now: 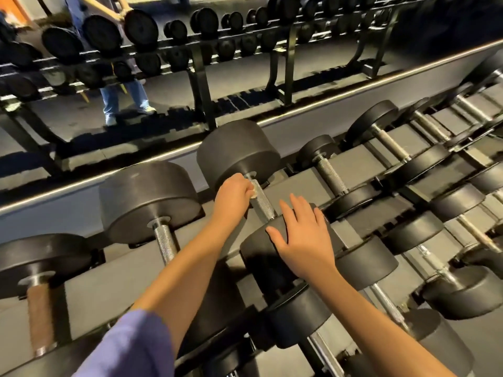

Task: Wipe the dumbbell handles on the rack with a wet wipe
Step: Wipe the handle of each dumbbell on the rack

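Gym mirror (245, 77) is running behind the rack (109, 284), doubling the rows of weights. Left hand (232, 193) is curling round the far end of the handle (261, 203) of one dumbbell (272, 270). Its fingers are closing tight and pressing a small pale wipe (254, 189) against the knurled steel, just below the far head (239, 151). Only a scrap of the wipe is showing past the fingers. Right hand (302, 235) is lying flat on the near head (255, 251) of the same dumbbell, fingers straight and spread, holding nothing and seemingly steadying it. That dumbbell is sitting third from the left in the upper row.

Progress is looking early on this handle: the wipe is sitting at its far end, and most of the knurling below it is lying bare. Nothing is showing which other handles are already done, and no wet sheen is telling either way. The rest of the rack is probably waiting its turn.

Counting: two hands, one wipe. The upper row is holding two dumbbells to the left, one with a brown handle (40, 317), and at least three to the right before blur is swallowing the row. The lower row is showing at least three more handles, partly hidden.
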A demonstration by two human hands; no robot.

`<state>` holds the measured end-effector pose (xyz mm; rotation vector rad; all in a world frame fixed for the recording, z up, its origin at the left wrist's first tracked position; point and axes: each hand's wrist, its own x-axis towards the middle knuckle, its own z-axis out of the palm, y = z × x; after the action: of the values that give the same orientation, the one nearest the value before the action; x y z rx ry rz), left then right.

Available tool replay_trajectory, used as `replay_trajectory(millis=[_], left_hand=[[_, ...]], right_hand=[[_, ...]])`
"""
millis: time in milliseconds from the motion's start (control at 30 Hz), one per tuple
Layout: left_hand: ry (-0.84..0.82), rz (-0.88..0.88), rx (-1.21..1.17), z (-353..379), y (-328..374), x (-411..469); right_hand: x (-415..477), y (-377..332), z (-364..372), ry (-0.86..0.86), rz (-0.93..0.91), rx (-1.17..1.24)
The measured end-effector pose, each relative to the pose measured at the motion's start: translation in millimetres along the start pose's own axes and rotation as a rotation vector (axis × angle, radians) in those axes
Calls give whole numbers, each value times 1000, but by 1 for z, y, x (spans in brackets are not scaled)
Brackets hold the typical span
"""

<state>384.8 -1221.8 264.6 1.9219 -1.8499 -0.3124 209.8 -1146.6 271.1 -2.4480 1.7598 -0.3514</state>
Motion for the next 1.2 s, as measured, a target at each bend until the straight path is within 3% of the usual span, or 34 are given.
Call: replay_trajectory(millis=[167,267,567,767,900,1033,1200], left_hand=[[162,-81,-37,22,10,14],[197,-42,3,28,13,9],[-36,170,0,27,12,-16],[109,43,-116,28,17,-15],[-51,65,-221,24,13,-19],[-173,137,-203,24,8,-23],[-91,161,-1,22,12,-13]], right_hand=[[-1,2,6,127,-26,11],[0,3,7,129,-28,10],[-2,3,5,120,-30,9],[-3,3,8,178,-38,24],[-3,3,10,195,-40,30],[-3,3,10,212,-31,32],[-3,1,3,126,-11,22]])
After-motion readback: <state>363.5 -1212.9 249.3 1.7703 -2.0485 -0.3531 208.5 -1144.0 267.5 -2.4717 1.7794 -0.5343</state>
